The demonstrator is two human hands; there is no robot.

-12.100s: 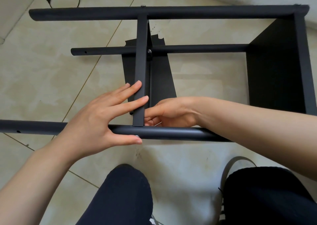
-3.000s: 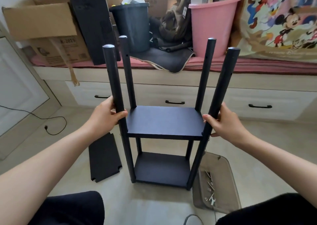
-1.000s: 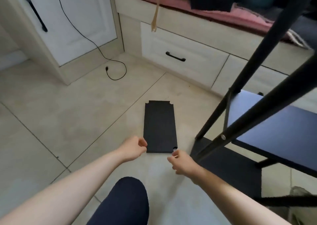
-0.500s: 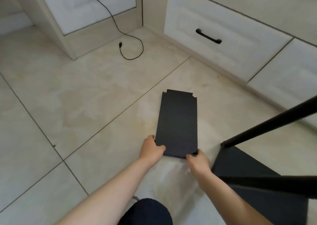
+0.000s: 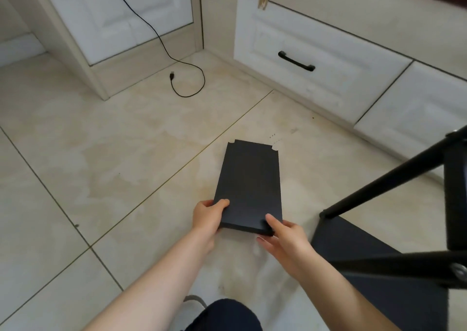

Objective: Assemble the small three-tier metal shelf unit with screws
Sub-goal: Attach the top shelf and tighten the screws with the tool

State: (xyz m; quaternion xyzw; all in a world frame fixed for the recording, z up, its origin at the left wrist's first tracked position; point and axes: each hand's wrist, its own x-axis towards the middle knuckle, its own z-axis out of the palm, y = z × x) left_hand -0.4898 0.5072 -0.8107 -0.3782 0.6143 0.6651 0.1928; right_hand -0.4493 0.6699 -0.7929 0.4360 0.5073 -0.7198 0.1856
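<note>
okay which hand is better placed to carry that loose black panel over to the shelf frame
Right. Both hands grip the panel, but the right hand holds the corner nearest the frame; the left hand is farther away.

Both hands are on the near end of a flat black shelf panel (image 5: 250,186) lying lengthwise on the tiled floor (image 5: 106,153). The left hand (image 5: 208,215) grips its near-left corner, thumb on top; the right hand (image 5: 283,234) pinches the near-right corner, thumb laid on the upper face. The panel's far corners are notched. To the right stands the partly built shelf unit (image 5: 394,262), its black posts slanting across the view, a screw head (image 5: 458,271) showing on the nearest one. Beyond the panel runs a white drawer front (image 5: 316,60) with a black handle (image 5: 296,61). A black cable (image 5: 182,60) trails over the tiles by a cabinet door (image 5: 121,14).
</note>
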